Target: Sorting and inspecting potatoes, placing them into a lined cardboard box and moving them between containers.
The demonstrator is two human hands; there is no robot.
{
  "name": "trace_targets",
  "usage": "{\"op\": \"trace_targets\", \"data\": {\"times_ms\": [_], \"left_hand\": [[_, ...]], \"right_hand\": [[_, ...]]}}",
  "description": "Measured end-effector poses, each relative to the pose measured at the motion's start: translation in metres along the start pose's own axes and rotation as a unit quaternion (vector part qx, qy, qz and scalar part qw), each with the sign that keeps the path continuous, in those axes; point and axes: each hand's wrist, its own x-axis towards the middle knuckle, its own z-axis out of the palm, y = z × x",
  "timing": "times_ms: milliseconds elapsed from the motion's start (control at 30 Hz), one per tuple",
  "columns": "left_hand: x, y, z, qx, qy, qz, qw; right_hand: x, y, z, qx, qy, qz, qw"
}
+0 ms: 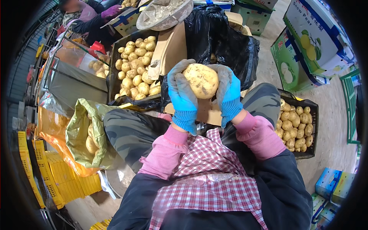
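Observation:
A large potato [202, 80] with dirt patches on its skin is held up between my two hands. My left hand [183, 93], in a blue knit glove with a grey coated palm, cups its left side. On the other side my right hand [228, 89], gloved alike, presses against it. Just beyond the hands stands a box lined with a black plastic bag [204, 31]; its inside is mostly hidden. To its left a black crate [110, 83] holds many potatoes [133, 67], with a cardboard flap [168, 49] between the two.
Right of my knee stands another crate of potatoes [296, 125]. At my left lies an open green woven sack [83, 138] with potatoes inside. A dusty basin [164, 14] rests beyond the cardboard. Fruit cartons [313, 43] stand at right; a person in purple gloves [111, 11] sits at upper left.

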Motion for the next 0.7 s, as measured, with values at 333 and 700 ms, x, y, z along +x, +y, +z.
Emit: {"op": "trace_targets", "data": {"times_ms": [333, 700], "left_hand": [[0.012, 0.027, -0.012, 0.102, -0.011, -0.029, 0.994], [0.028, 0.018, -0.046, 0.151, -0.095, -0.179, 0.967]], "right_hand": [[-0.009, 0.005, 0.012, 0.274, -0.085, 0.278, 0.917], [-0.018, -0.028, 0.007, 0.161, -0.065, 0.291, 0.941]]}}
